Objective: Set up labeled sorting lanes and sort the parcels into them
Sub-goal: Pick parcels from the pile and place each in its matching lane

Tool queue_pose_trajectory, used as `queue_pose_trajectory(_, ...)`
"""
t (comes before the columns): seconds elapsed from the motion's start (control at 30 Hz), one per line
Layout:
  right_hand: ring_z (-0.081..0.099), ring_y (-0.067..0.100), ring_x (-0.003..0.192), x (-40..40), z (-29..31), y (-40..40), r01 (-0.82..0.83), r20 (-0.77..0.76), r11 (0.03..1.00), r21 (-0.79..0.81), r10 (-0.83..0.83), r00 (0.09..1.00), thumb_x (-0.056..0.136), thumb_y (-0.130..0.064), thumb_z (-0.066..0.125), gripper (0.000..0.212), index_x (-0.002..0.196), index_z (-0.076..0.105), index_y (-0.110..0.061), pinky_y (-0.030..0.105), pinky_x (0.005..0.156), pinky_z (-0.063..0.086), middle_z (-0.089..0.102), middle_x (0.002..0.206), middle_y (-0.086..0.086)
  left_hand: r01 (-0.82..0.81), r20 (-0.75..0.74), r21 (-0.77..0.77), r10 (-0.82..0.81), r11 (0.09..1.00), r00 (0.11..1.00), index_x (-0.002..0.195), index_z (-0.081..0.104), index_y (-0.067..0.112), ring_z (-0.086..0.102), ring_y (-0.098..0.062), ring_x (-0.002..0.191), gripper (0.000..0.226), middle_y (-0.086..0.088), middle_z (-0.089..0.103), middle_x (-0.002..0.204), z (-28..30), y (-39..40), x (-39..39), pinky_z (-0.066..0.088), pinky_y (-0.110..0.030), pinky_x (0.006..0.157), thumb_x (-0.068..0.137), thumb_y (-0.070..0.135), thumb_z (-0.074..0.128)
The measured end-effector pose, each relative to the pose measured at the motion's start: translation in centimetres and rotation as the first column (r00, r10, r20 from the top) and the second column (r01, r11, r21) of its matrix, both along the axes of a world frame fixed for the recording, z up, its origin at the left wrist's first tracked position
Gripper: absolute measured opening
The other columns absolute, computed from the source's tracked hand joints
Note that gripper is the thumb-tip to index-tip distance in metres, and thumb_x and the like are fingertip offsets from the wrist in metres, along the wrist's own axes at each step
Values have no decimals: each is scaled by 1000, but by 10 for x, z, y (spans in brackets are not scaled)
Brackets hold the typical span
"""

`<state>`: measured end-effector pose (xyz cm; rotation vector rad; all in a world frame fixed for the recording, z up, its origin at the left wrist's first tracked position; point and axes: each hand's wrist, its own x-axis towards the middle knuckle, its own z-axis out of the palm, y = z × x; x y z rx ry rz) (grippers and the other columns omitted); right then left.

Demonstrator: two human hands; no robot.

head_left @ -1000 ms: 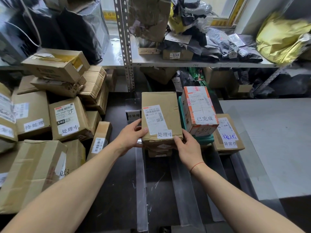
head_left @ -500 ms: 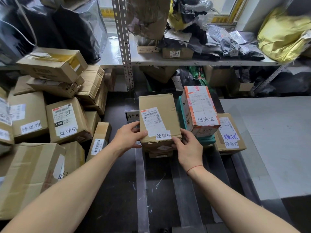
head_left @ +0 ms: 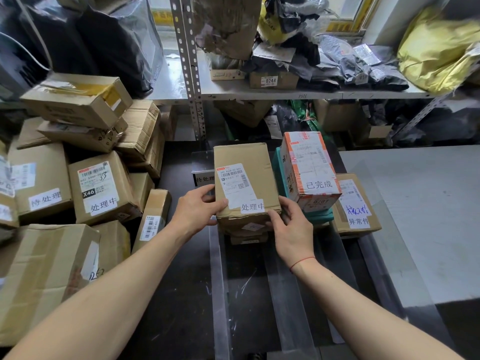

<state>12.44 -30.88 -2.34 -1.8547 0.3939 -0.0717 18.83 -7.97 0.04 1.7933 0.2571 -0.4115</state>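
A brown cardboard parcel [head_left: 245,172] with a shipping label and a white tag reading 处理中 lies on top of other small boxes in the middle lane. My left hand [head_left: 198,207] grips its near left corner, thumb on top. My right hand [head_left: 291,224] holds its near right corner, fingers curled round the edge. To the right, a white and orange parcel [head_left: 310,168] tagged 已完成 sits on a teal package [head_left: 319,215]. Further right lies a brown box [head_left: 357,206] tagged 异常件. Clear strips [head_left: 218,281] divide the dark table into lanes.
A heap of brown parcels [head_left: 101,188] fills the left side, some tagged 处理中 or 待处理. A small sign [head_left: 204,179] stands behind my left hand. A metal shelf [head_left: 285,93] at the back holds bags and boxes. A grey surface [head_left: 415,216] lies at the right.
Both hands stay on the parcel's near corners; my right hand's fingers have curled further round the corner. The view has shifted slightly.
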Motion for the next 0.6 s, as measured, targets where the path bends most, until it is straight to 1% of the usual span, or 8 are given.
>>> queue_pose_trajectory(0.07,67,6,122,1,-2,0,16,0,1000,27,-16,1000,100,-26,72,39,135,60,-39,41,96,63,69,128,-18,-6,16,0,6,1000,1000,149,56,28,76,-13,104,61,8,77,118,2,0,0,67,-38,76,93,21,80)
queue_pose_trajectory(0.13,66,4,121,0,-4,-1,12,4,1000,26,-13,1000,99,-25,72,39,133,60,-39,39,99,62,68,127,-19,13,23,35,-14,999,1000,149,56,29,75,-13,104,62,7,76,120,2,-1,1,67,-34,73,93,22,81)
queue_pose_trajectory(0.23,65,4,124,-1,-3,-2,-6,13,1000,5,6,1000,100,-25,72,41,138,59,-35,33,102,59,68,130,-16,32,15,91,-33,995,999,150,55,30,74,-14,106,63,5,75,124,1,-1,1,67,-38,76,93,24,81)
queue_pose_trajectory(0.37,64,3,123,-2,1,2,-7,43,1000,0,7,999,101,-24,70,39,136,59,-38,23,99,57,67,128,-17,35,8,121,-36,992,999,149,55,28,74,-16,106,61,4,75,126,0,-1,1,68,-40,77,93,23,80)
queue_pose_trajectory(0.47,65,4,122,-2,1,4,11,35,1000,-1,-11,999,102,-22,69,36,130,58,-41,23,100,57,68,126,-15,40,10,131,-41,991,999,148,57,28,74,-15,105,60,5,75,125,1,-2,0,68,-38,75,93,23,80)
queue_pose_trajectory(0.53,65,3,120,-2,2,3,8,27,1000,-8,-8,1000,101,-22,69,35,129,58,-41,20,99,55,67,123,-19,41,14,138,-43,990,999,146,58,29,74,-13,102,58,6,75,121,1,-3,0,67,-37,74,93,22,80)
queue_pose_trajectory(0.6,65,3,120,-2,3,2,4,24,1000,-16,-4,1000,101,-23,70,35,129,58,-41,22,100,55,66,121,-23,49,14,149,-52,988,999,148,56,29,74,-14,103,60,5,75,123,1,-3,0,68,-37,73,93,24,80)
